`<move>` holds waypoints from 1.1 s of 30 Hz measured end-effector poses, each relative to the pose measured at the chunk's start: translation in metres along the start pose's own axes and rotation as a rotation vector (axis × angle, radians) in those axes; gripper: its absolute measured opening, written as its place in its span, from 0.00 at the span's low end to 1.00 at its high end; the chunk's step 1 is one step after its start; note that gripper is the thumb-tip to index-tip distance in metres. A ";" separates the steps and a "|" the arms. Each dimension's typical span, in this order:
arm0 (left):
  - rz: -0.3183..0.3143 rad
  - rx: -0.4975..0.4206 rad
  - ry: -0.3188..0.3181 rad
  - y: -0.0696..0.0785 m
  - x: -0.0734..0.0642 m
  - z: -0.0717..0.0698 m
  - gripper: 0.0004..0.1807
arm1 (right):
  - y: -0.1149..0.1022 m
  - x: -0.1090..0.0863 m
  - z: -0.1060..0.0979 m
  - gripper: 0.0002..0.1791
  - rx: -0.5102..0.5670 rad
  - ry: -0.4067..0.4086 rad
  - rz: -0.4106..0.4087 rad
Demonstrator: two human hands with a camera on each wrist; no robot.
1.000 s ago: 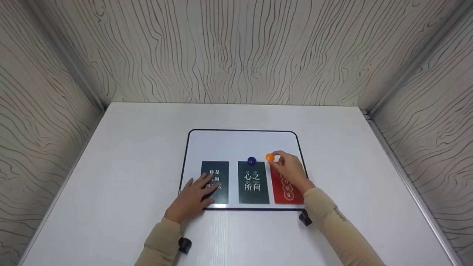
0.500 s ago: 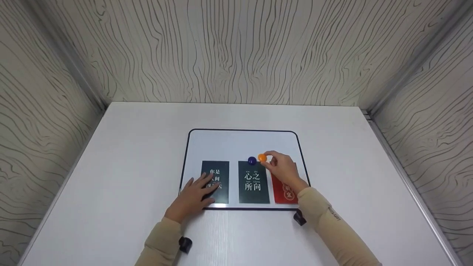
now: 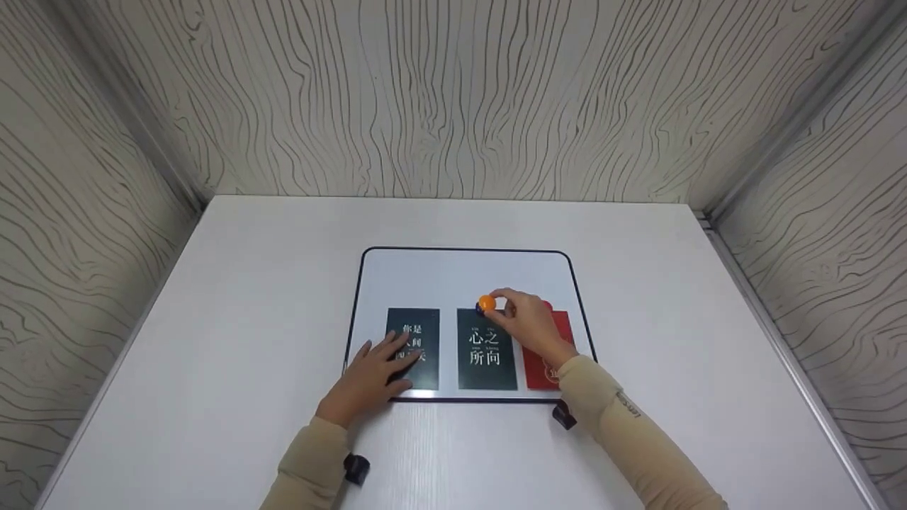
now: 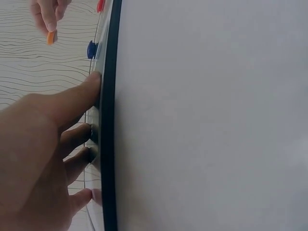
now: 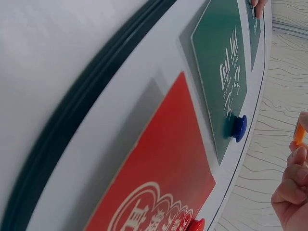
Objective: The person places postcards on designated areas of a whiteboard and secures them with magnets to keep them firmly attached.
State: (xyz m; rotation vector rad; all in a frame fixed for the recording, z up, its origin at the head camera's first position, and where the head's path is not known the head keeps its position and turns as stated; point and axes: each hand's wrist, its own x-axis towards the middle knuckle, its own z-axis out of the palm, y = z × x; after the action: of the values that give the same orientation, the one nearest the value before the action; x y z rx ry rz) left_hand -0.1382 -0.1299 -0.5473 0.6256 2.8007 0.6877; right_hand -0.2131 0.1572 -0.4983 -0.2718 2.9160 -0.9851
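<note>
Between thumb and fingers my right hand [image 3: 528, 322] pinches a round orange magnet [image 3: 487, 303]. It is raised above the whiteboard [image 3: 418, 276], and in the head view it mostly covers a blue magnet [image 5: 239, 128]. That blue magnet sits at the top edge of the middle dark green card [image 3: 489, 375]. My left hand [image 3: 370, 375] lies with spread fingers on the left dark green card [image 3: 427, 319] and the board's lower left edge. Partly behind my right hand is a red card [image 3: 561, 327], with a red magnet [image 5: 196, 225] at its top edge.
The black-rimmed whiteboard lies on a white table [image 3: 283, 269]. Wood-grain patterned panels [image 3: 439, 99] enclose the table at the back and both sides. Black wrist devices [image 3: 356, 469] hang below both sleeves.
My right hand has moved left with the orange magnet, from above the red card's corner to over the blue magnet. The left hand has stayed in place.
</note>
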 end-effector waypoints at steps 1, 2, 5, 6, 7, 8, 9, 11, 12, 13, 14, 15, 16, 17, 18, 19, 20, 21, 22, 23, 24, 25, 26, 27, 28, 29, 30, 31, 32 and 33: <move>0.000 -0.001 -0.001 0.000 0.000 0.000 0.28 | -0.001 0.000 0.001 0.20 0.000 -0.003 0.002; 0.003 -0.004 0.000 0.000 0.000 0.000 0.28 | -0.002 0.000 0.001 0.21 -0.001 -0.006 0.007; 0.002 -0.003 0.000 0.001 0.000 -0.001 0.28 | -0.005 0.000 0.003 0.22 0.000 -0.025 0.024; 0.002 -0.002 0.001 0.001 0.000 -0.001 0.28 | -0.006 0.000 0.004 0.22 0.005 -0.032 0.029; 0.000 0.000 0.001 0.001 0.000 0.000 0.28 | -0.007 0.000 0.005 0.22 0.008 -0.037 0.034; 0.001 0.002 0.003 0.001 0.000 0.000 0.28 | -0.008 0.000 0.006 0.22 0.012 -0.041 0.037; -0.001 0.004 0.004 0.001 0.000 0.000 0.28 | -0.009 0.000 0.006 0.22 0.016 -0.044 0.036; 0.002 0.009 0.008 0.001 0.000 0.000 0.28 | -0.010 0.001 0.008 0.21 0.017 -0.047 0.037; 0.004 0.009 0.011 0.001 0.000 0.000 0.28 | -0.011 0.001 0.009 0.21 0.017 -0.048 0.036; 0.005 0.008 0.012 0.001 0.000 0.000 0.28 | -0.012 0.001 0.009 0.21 0.015 -0.050 0.036; 0.006 0.007 0.014 0.000 0.001 0.000 0.28 | -0.012 0.002 0.010 0.21 0.012 -0.050 0.034; 0.006 0.007 0.014 0.000 0.001 0.000 0.28 | -0.013 0.002 0.011 0.21 0.010 -0.052 0.031; 0.007 0.008 0.015 0.000 0.001 0.000 0.28 | -0.014 0.002 0.011 0.22 0.007 -0.054 0.031; 0.005 0.008 0.015 0.000 0.001 0.001 0.28 | -0.014 0.003 0.012 0.22 0.004 -0.056 0.028; 0.005 0.011 0.016 0.000 0.001 0.001 0.28 | -0.015 0.003 0.013 0.22 0.000 -0.059 0.024; 0.004 0.015 0.016 0.000 0.001 0.001 0.28 | -0.016 0.003 0.014 0.22 -0.002 -0.062 0.022; 0.004 0.021 0.018 0.000 0.000 0.001 0.28 | -0.016 0.004 0.015 0.22 -0.006 -0.063 0.016; 0.004 0.025 0.019 0.000 0.000 0.001 0.29 | -0.016 0.004 0.016 0.22 -0.010 -0.064 0.009; 0.004 0.030 0.020 0.001 0.000 0.002 0.29 | -0.017 0.004 0.017 0.22 -0.012 -0.065 0.004; 0.003 0.031 0.020 0.001 0.000 0.002 0.29 | -0.017 0.005 0.018 0.22 -0.010 -0.067 -0.001; 0.002 0.033 0.020 0.001 0.000 0.002 0.29 | -0.018 0.005 0.019 0.22 -0.009 -0.069 -0.003; 0.001 0.032 0.019 0.001 0.000 0.002 0.29 | -0.018 0.006 0.019 0.22 -0.009 -0.070 -0.007; -0.001 0.032 0.018 0.001 0.000 0.002 0.29 | -0.019 0.006 0.020 0.21 -0.007 -0.071 -0.011; -0.003 0.029 0.016 0.001 0.000 0.002 0.29 | -0.020 0.006 0.020 0.21 -0.008 -0.076 -0.012; -0.004 0.027 0.015 0.002 0.000 0.001 0.29 | -0.020 0.007 0.021 0.21 -0.009 -0.079 -0.012; -0.008 0.024 0.011 0.002 0.000 0.001 0.29 | -0.021 0.007 0.021 0.21 -0.009 -0.081 -0.014; -0.009 0.026 0.009 0.002 0.000 0.001 0.29 | -0.022 0.008 0.021 0.22 -0.012 -0.083 -0.015; -0.008 0.026 0.007 0.002 0.000 0.001 0.29 | -0.023 0.008 0.021 0.21 -0.013 -0.083 -0.017; -0.006 0.025 0.007 0.002 0.000 0.000 0.29 | -0.024 0.009 0.022 0.21 -0.013 -0.084 -0.016; -0.004 0.023 0.007 0.002 0.000 0.000 0.29 | -0.025 0.010 0.022 0.21 -0.017 -0.084 -0.020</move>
State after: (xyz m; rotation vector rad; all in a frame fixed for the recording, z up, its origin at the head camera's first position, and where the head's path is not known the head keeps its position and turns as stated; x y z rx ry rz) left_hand -0.1375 -0.1284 -0.5466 0.6221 2.8195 0.6598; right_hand -0.2167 0.1225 -0.5004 -0.3350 2.8523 -0.9288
